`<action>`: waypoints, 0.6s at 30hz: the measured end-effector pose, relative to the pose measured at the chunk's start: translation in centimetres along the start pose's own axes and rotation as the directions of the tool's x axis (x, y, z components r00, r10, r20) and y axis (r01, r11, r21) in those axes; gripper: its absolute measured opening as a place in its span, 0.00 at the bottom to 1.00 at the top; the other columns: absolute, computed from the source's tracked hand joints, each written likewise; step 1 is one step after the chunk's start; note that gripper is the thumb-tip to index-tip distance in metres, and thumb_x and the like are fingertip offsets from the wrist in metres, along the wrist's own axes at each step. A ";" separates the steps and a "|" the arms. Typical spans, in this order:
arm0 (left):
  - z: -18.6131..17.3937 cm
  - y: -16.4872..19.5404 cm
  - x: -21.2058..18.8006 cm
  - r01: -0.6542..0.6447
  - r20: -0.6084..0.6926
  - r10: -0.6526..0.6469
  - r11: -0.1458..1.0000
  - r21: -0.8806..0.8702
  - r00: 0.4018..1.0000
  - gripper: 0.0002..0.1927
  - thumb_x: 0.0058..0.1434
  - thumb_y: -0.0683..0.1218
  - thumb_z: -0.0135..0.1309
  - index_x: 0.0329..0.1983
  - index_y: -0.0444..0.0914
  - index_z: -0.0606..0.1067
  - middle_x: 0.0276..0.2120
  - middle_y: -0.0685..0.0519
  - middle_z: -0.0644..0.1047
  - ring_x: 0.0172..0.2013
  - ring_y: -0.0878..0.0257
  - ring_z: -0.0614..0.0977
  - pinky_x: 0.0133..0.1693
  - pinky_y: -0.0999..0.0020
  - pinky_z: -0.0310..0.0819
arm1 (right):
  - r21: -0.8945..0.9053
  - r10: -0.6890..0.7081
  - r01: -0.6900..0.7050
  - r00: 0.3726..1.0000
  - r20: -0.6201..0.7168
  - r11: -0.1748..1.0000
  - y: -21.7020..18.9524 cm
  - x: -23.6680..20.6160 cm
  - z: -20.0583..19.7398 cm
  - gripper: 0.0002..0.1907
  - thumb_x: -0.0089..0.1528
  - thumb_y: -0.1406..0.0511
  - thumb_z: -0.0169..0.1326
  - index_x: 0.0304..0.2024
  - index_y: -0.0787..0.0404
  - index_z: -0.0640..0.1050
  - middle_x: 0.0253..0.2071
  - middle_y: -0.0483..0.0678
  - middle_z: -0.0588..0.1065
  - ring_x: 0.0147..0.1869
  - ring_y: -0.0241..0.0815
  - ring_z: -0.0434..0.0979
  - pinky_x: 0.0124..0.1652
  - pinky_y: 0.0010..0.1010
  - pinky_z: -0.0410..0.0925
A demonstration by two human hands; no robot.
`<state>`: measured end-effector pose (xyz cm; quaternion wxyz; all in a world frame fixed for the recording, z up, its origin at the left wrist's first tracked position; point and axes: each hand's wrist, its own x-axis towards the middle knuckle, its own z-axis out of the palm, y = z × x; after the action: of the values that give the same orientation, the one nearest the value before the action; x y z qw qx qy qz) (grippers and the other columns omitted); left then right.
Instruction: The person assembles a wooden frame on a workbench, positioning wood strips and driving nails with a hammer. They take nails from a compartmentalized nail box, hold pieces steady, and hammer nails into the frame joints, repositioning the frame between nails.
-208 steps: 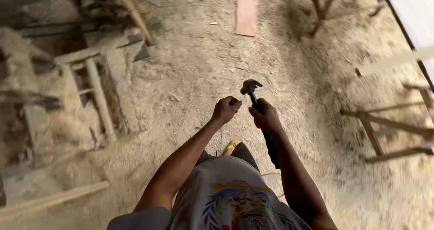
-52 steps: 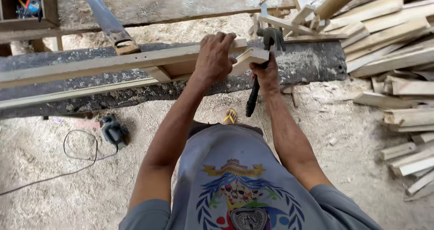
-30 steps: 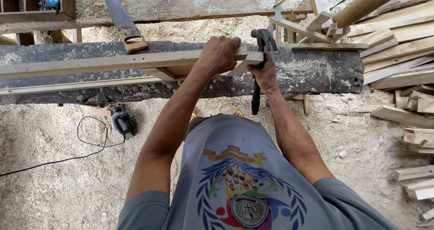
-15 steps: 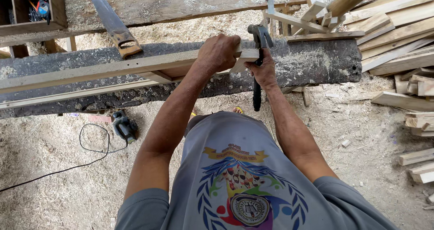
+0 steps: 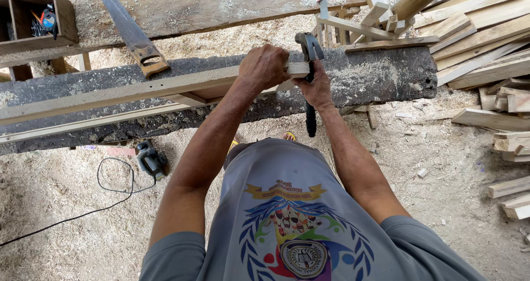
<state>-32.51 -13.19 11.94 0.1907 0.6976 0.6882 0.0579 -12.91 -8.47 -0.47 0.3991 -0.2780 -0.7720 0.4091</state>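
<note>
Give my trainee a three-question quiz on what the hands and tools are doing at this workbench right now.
1. True or false: the right hand holds a black-handled claw hammer close below its head.
2. What does the left hand press down on?
A. the long pale wooden batten
B. the rusty handsaw with a wooden handle
C. the small dark power tool with a black cord
3. Fill in: the power tool lies on the sawdust-covered ______.

Key: 1 true; 2 A, near the batten's right end, over the dark weathered beam; 3 ground.
</note>
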 end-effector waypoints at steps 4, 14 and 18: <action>-0.1 0.0 0.1 -0.010 -0.054 0.009 1.000 -0.025 0.999 0.05 0.62 0.46 0.58 0.36 0.41 0.80 0.23 0.53 0.79 0.19 0.65 0.75 0.21 0.65 0.74 | 0.085 0.100 -0.101 0.995 0.021 0.991 -0.1 0.3 -0.3 0.24 0.62 0.71 0.68 0.56 0.55 0.72 0.45 0.44 0.80 0.43 0.35 0.79 0.41 0.27 0.77; 0.7 -0.3 0.6 -0.002 -0.035 0.001 0.999 -0.041 0.999 0.03 0.62 0.43 0.55 0.36 0.41 0.80 0.23 0.54 0.77 0.18 0.67 0.72 0.19 0.69 0.71 | 0.247 0.243 -0.256 0.967 0.079 0.935 0.4 0.1 -0.5 0.27 0.62 0.76 0.65 0.59 0.54 0.72 0.41 0.41 0.79 0.33 0.29 0.76 0.30 0.21 0.73; 0.7 -0.4 0.6 0.006 0.014 -0.006 0.999 -0.039 1.000 0.06 0.62 0.47 0.59 0.34 0.40 0.79 0.22 0.54 0.76 0.18 0.66 0.71 0.18 0.69 0.70 | 0.205 0.258 -0.267 0.963 0.074 0.941 0.9 -0.2 -0.4 0.29 0.62 0.76 0.64 0.62 0.53 0.70 0.40 0.40 0.79 0.32 0.28 0.77 0.28 0.20 0.74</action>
<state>-32.58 -12.70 11.03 0.2094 0.6921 0.6876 0.0658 -12.35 -8.03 -1.15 0.3507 -0.3244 -0.6887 0.5455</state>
